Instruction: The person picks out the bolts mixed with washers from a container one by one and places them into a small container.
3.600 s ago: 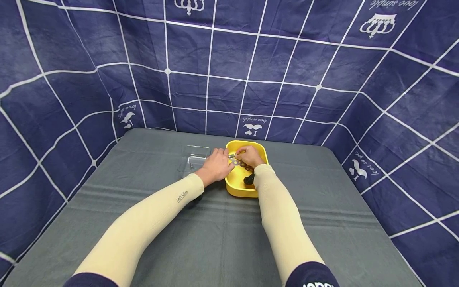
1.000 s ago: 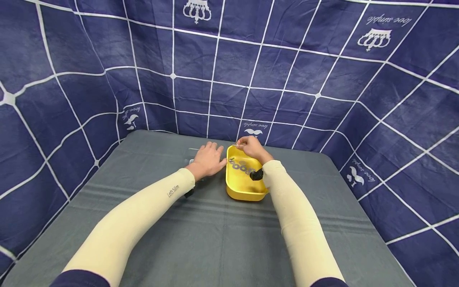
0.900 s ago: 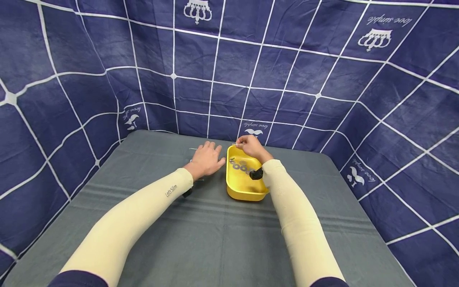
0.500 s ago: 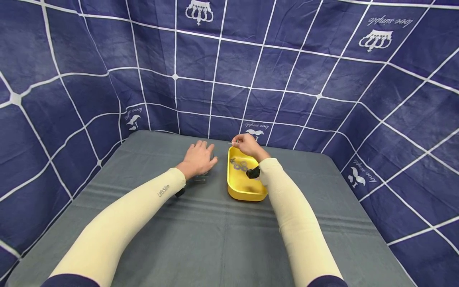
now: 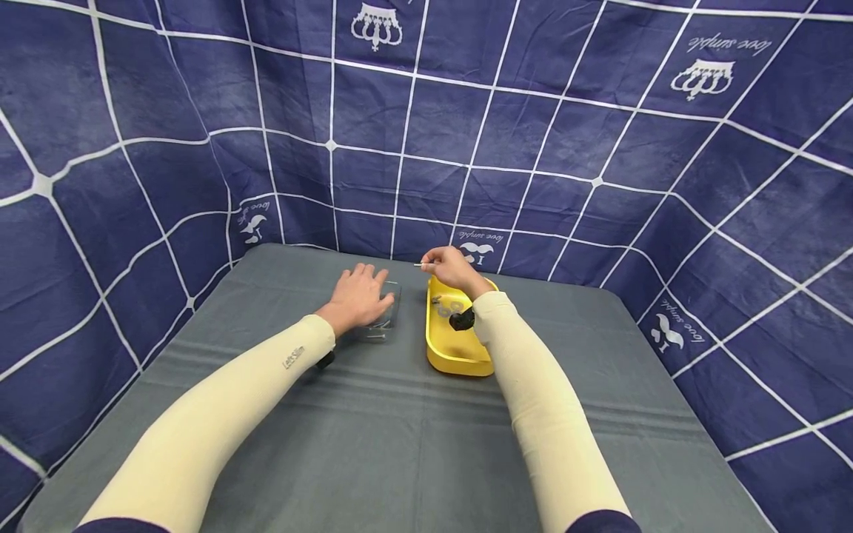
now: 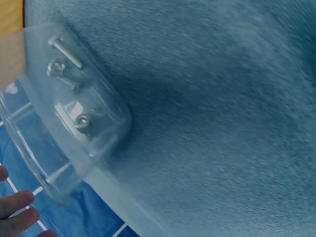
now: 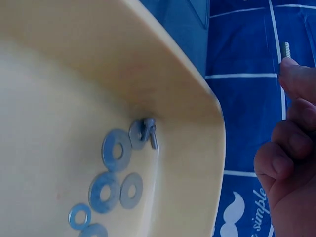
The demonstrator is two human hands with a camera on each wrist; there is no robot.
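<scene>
My right hand (image 5: 450,267) pinches a small metal screw (image 7: 286,50) between thumb and fingers, above the far left rim of a yellow bin (image 5: 460,366). The screw's threaded end sticks out past the fingertips. Inside the bin lie several flat washers (image 7: 116,150) and a couple of screws (image 7: 149,131) in a corner. My left hand (image 5: 360,295) has its fingers spread over a clear plastic box (image 5: 395,305) and partly hides it. Whether the palm touches the box cannot be told. In the left wrist view, loose screws (image 6: 66,52) lie in the box.
The grey cloth-covered table (image 5: 386,444) extends around both containers. A dark blue curtain with white lines (image 5: 506,133) closes off the back and sides. Black wrist cameras (image 5: 463,320) sit under both sleeves, the right one over the bin.
My right hand has risen from inside the yellow bin with the screw and moved left past its far rim. My left hand has left the bin's edge and shifted left over the clear box.
</scene>
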